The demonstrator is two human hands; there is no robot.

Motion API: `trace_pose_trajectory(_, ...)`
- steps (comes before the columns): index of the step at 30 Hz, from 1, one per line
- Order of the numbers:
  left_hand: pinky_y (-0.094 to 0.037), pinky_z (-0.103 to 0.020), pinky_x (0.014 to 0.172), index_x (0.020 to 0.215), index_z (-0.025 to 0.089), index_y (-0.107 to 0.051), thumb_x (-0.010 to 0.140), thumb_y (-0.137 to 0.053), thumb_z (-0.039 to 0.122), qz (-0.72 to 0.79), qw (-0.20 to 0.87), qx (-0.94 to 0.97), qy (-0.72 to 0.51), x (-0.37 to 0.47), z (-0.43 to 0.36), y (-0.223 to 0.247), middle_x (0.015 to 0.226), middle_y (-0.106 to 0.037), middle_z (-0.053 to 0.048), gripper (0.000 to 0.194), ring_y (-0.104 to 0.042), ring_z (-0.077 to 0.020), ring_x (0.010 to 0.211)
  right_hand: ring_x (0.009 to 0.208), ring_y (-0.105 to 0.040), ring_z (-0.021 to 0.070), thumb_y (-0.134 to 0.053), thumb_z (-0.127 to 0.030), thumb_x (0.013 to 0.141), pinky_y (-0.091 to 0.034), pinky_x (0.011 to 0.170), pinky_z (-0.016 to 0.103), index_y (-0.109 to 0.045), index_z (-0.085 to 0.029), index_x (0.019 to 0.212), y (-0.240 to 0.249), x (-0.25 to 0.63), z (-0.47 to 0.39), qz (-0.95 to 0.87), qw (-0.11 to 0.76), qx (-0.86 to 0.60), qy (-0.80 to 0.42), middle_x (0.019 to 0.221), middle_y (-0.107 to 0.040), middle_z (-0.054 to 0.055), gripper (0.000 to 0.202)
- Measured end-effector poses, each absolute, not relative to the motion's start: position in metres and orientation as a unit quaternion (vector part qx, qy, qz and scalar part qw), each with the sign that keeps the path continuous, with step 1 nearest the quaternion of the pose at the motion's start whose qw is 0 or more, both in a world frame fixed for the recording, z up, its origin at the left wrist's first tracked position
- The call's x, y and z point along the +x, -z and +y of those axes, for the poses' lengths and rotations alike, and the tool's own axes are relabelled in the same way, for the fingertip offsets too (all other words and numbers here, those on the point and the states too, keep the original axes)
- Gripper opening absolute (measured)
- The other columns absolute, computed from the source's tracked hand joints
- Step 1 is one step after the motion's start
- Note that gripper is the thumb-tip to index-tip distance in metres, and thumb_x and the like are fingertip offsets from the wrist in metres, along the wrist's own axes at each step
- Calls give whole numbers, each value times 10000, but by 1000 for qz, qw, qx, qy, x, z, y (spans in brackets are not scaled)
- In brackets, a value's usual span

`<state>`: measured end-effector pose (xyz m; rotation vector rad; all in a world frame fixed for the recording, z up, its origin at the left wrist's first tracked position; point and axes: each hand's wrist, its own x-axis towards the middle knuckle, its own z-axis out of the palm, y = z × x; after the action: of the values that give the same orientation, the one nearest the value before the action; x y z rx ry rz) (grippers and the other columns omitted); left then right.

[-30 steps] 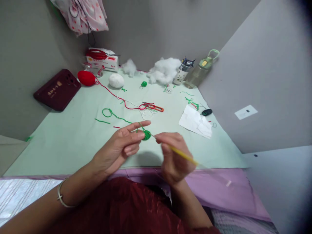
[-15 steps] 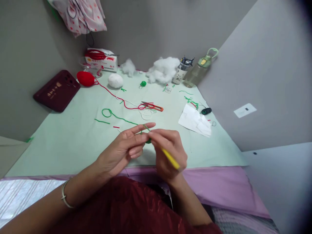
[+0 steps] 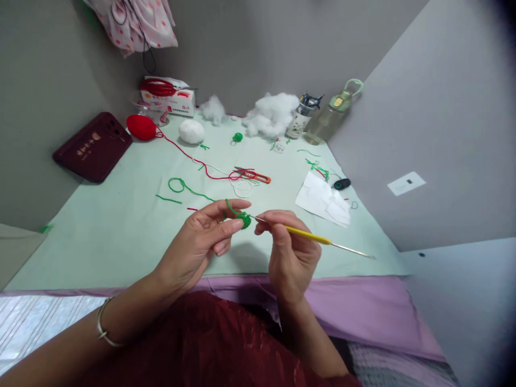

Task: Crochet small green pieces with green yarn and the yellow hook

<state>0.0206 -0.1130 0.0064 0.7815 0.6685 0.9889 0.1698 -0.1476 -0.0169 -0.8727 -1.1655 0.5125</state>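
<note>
A small green crochet piece is pinched between the thumb and fingers of my left hand. Green yarn runs over my left index finger and back to a loop on the table. My right hand is closed around the yellow grip of a crochet hook, which is metal at both ends. The hook's left tip meets the edge of the green piece. Just beyond my hands lie orange thread snips, with red and white yarn tails around them.
At the back stand a red yarn ball, a white ball, fluffy stuffing, a pen cup and a bottle. A maroon tablet-like case lies left; crumpled white paper lies right.
My right hand has moved right and turned, so the hook now lies nearly level instead of slanting down. More of the green piece shows. My left hand has shifted slightly left.
</note>
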Motion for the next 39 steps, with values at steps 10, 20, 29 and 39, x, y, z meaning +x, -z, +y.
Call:
trace_pose_trajectory(10, -316, -103, 436, 1267, 262, -763, 790, -884, 148, 306, 776, 327, -444, 24, -116, -13, 825, -651, 44, 505, -363, 24, 472, 1007, -729, 187, -615, -89, 985, -618, 826, 365, -777, -275, 1125, 19, 164, -155, -606, 666, -422, -103, 1090, -781, 53, 284)
trace_pose_trajectory(20, -255, -95, 384, 1520, 172, -524, 793, -879, 139, 299, 807, 331, -387, 18, -112, -15, 760, -658, 54, 810, -284, 26, 420, 805, -688, 158, -607, -240, 1016, -563, 634, 311, -775, -281, 1016, 20, 170, -146, -531, 708, -374, -277, 964, -786, 29, 174)
trace_pose_trajectory(29, -273, -88, 400, 1392, 231, -664, 786, -885, 143, 314, 775, 347, -424, 18, -113, -14, 834, -636, 49, 651, -341, 17, 476, 734, -659, 139, -589, -258, 1026, -572, 622, 320, -765, -270, 1016, 17, 173, -151, -526, 708, -374, -286, 957, -728, 34, 177)
trace_pose_trajectory(39, -283, -103, 389, 1414, 240, -648, 771, -895, 152, 330, 758, 369, -425, 20, -115, -13, 850, -648, 36, 694, -345, 3, 481, 894, -701, 194, -558, -201, 1033, -593, 750, 389, -766, -268, 1050, 16, 169, -156, -584, 678, -424, -137, 966, -757, 49, 219)
